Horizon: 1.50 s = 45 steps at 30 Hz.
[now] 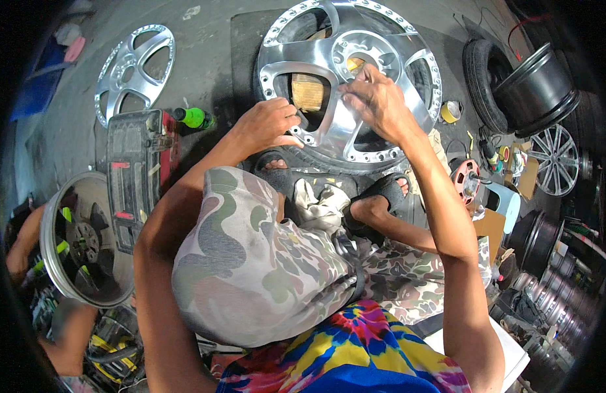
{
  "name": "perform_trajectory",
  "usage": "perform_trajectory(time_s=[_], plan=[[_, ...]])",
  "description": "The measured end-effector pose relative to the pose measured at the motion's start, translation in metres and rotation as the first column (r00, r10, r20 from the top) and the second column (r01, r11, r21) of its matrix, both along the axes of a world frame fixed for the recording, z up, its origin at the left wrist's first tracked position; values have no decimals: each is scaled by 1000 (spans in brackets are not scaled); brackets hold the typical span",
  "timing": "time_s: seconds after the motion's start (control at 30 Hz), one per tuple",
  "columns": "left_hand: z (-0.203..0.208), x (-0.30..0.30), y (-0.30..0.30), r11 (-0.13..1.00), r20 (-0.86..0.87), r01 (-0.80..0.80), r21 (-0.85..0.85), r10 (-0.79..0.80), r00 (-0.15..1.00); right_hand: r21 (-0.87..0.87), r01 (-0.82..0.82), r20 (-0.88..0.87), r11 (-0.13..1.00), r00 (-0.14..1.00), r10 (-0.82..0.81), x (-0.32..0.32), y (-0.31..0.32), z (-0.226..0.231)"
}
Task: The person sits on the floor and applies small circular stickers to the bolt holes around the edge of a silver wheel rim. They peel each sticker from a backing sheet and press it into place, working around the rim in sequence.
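Observation:
A polished silver five-spoke wheel face (329, 108) with small holes along its rim lies in front of me, a black tyre (319, 160) showing beneath its near edge. My left hand (267, 128) is closed at the wheel's near left edge, fingers curled over the rim beside a window. Above the spoke just right of that window is my right hand (378, 105). Its fingers are bent together in a pinch; what they hold, if anything, is too small to make out. Through the left window a brown cardboard piece (307, 92) shows.
On the left are another silver wheel face (149, 92), a black-and-red tool case (134, 173), a green bottle (193, 118) and a wheel barrel (51, 262). Another person's arm (28, 239) reaches in there. At right lie a tyre (479, 88), black barrel (538, 88), tape roll (451, 111) and spoked wheel (555, 160).

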<state>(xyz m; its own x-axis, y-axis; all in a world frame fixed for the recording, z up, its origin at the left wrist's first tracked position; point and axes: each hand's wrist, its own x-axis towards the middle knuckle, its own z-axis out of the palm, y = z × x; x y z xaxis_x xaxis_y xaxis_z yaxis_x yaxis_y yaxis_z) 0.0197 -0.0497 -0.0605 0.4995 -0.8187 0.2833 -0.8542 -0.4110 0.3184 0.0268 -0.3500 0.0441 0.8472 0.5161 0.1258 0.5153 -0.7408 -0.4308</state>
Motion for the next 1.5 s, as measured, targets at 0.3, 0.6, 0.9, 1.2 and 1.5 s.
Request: perform_trajectory(time_s=[0.3,0.6,0.9,1.2,1.5], plan=[[-2,1,1,999,-15,8,-49,-9,1000,38,75,73,996,994,-77,-20,7,-4],[-1,-1,0,995,-14,3,-95,-4,1000,19,113,3,993,994,-113,-85,26,-17],[1,-1,-1,997,-11,-2,-79,1,1000,0,196,18,981,980,-196,-118,35,-33],[2,0,0,999,-40,-2,-43,0,999,127,373,-8,919,927,-375,-145,61,-53],[7,-1,0,1000,-95,-27,15,28,995,292,527,-98,798,847,-523,-157,76,-54]])
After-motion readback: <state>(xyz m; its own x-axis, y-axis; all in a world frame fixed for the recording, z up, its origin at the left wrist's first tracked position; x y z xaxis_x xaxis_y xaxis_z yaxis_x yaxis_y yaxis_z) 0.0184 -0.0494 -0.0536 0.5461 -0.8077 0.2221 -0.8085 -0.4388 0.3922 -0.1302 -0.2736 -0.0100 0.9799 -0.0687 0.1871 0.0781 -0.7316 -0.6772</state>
